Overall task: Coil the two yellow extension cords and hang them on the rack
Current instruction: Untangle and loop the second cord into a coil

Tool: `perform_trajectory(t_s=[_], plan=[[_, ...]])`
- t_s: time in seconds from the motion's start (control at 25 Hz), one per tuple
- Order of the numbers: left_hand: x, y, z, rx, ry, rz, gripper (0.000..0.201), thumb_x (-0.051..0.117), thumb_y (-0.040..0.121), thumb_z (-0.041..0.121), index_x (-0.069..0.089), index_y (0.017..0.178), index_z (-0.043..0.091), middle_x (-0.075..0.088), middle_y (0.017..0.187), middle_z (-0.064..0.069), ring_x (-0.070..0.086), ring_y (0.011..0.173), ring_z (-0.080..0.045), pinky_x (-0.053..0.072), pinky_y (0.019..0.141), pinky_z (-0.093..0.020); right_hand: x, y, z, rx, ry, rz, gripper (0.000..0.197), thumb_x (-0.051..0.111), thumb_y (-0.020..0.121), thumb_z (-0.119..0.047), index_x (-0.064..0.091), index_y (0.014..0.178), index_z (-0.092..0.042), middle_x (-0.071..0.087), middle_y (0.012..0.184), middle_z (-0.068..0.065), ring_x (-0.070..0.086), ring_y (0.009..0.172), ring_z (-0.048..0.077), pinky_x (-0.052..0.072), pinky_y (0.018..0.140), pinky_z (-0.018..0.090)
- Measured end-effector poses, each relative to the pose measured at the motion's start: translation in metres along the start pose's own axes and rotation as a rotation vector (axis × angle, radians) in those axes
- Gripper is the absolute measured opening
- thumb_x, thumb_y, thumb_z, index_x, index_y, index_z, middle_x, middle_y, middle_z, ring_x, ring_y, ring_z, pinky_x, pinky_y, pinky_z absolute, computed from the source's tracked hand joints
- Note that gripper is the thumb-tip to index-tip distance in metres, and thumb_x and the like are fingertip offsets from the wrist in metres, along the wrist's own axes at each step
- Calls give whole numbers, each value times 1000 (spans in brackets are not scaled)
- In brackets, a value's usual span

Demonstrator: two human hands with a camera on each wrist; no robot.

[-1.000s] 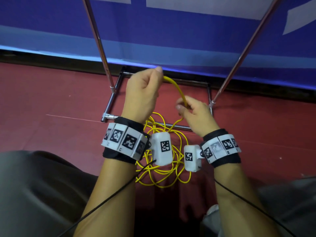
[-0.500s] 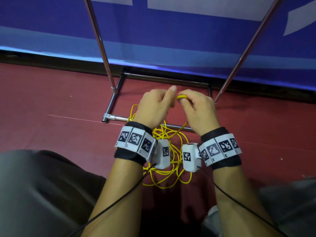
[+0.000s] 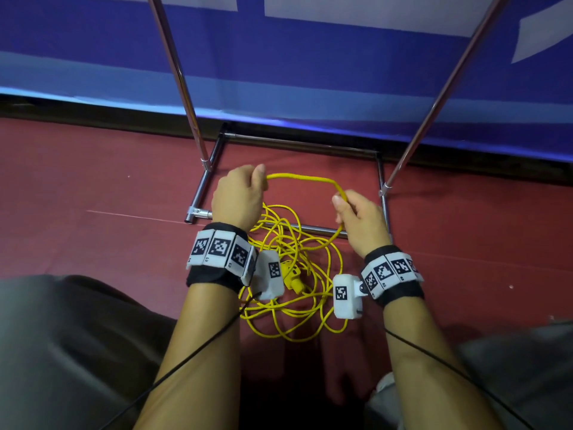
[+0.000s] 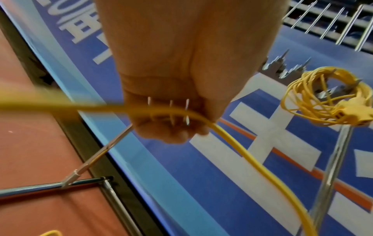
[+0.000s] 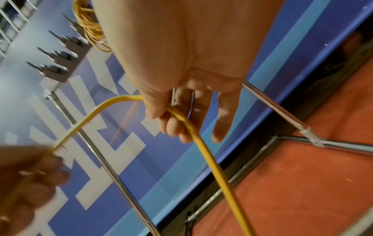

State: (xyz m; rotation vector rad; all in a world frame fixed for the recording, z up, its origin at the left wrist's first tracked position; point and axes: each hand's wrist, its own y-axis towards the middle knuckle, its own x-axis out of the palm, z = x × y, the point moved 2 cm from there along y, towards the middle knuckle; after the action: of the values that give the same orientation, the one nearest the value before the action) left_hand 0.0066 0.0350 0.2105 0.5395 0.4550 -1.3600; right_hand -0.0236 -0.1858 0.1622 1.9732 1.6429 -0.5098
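Observation:
One yellow extension cord (image 3: 288,271) lies in a loose tangle on the red floor below my wrists, its yellow plug (image 3: 293,276) in the middle. A span of this cord (image 3: 300,177) arches between my hands. My left hand (image 3: 257,181) grips it in a fist (image 4: 171,126). My right hand (image 3: 341,203) pinches it between thumb and fingers (image 5: 167,118). The second yellow cord (image 4: 322,99) hangs coiled on the rack's hooks, its socket end (image 4: 353,115) dangling; in the right wrist view the coil (image 5: 88,24) shows at the top.
The chrome rack's two uprights (image 3: 179,79) (image 3: 440,97) rise from a rectangular floor frame (image 3: 297,144) just beyond my hands. A blue banner wall (image 3: 310,72) stands behind it. My grey-clad knees (image 3: 62,352) flank the tangle.
Half a second ago my hands met over the tangle. They have since drawn apart sideways, and a longer span of cord now arches between them.

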Motion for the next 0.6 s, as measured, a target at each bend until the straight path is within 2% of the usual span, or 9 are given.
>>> perform_trajectory(t_s=[0.08, 0.16, 0.2, 0.24, 0.32, 0.4, 0.48, 0.56, 0.6], plan=[[9, 0, 0, -18, -99, -21, 55, 32, 88, 61, 59, 61, 22, 65, 64, -1, 66, 77, -34, 53, 79, -47, -8, 5, -22, -116, -44, 5, 26, 50, 91, -36, 65, 88, -15, 52, 60, -5, 58, 61, 22, 49, 62, 43], [19, -4, 16, 31, -231, -76, 55, 32, 87, 68, 63, 59, 31, 62, 56, 3, 64, 67, -28, 55, 73, -46, -13, 4, -48, -243, -127, -4, 19, 54, 91, -30, 67, 92, -17, 48, 62, -8, 53, 65, 24, 43, 62, 39], [24, -8, 24, 64, -259, -109, 55, 33, 87, 68, 62, 56, 32, 58, 52, 5, 59, 59, -22, 52, 66, -41, -14, 2, -60, -289, -134, 0, 17, 55, 91, -28, 68, 92, -16, 50, 64, -8, 51, 65, 24, 40, 62, 37], [28, -12, 31, 99, -271, -133, 58, 35, 89, 66, 58, 51, 29, 53, 47, 7, 50, 51, -16, 44, 59, -36, -16, 1, -69, -321, -126, 10, 16, 56, 91, -26, 68, 92, -16, 50, 65, -6, 48, 64, 23, 37, 60, 36], [27, -16, 41, 164, -329, -117, 60, 40, 92, 60, 44, 45, 22, 38, 45, 8, 33, 48, -13, 27, 54, -35, -14, 4, -72, -339, -118, 27, 15, 56, 90, -26, 67, 91, -15, 50, 63, -4, 44, 62, 20, 35, 59, 35], [19, -16, 50, 201, -519, -49, 54, 46, 94, 50, 33, 48, 26, 30, 50, 7, 24, 51, -15, 19, 53, -37, -7, 8, -55, -264, -111, -11, 17, 56, 90, -28, 67, 89, -15, 58, 65, 0, 51, 64, 24, 41, 60, 36], [9, -13, 54, 187, -699, 30, 48, 48, 98, 37, 30, 54, 29, 26, 50, 8, 20, 52, -14, 14, 52, -37, 8, 4, -27, -98, -62, -113, 14, 60, 91, -27, 70, 91, -17, 68, 73, 5, 62, 72, 30, 49, 68, 38], [-1, -6, 43, 149, -672, 88, 49, 46, 98, 34, 30, 52, 29, 26, 49, 10, 20, 51, -14, 15, 52, -38, 21, -5, -2, 21, -60, -179, 18, 60, 93, -27, 67, 84, -13, 70, 73, 7, 63, 74, 31, 50, 73, 41], [-5, -2, 32, 108, -564, 96, 51, 45, 97, 38, 33, 48, 26, 30, 47, 10, 25, 49, -15, 20, 51, -38, 21, -6, 6, 35, -80, -164, 23, 59, 94, -28, 65, 81, -10, 68, 71, 8, 63, 73, 31, 50, 72, 42]])
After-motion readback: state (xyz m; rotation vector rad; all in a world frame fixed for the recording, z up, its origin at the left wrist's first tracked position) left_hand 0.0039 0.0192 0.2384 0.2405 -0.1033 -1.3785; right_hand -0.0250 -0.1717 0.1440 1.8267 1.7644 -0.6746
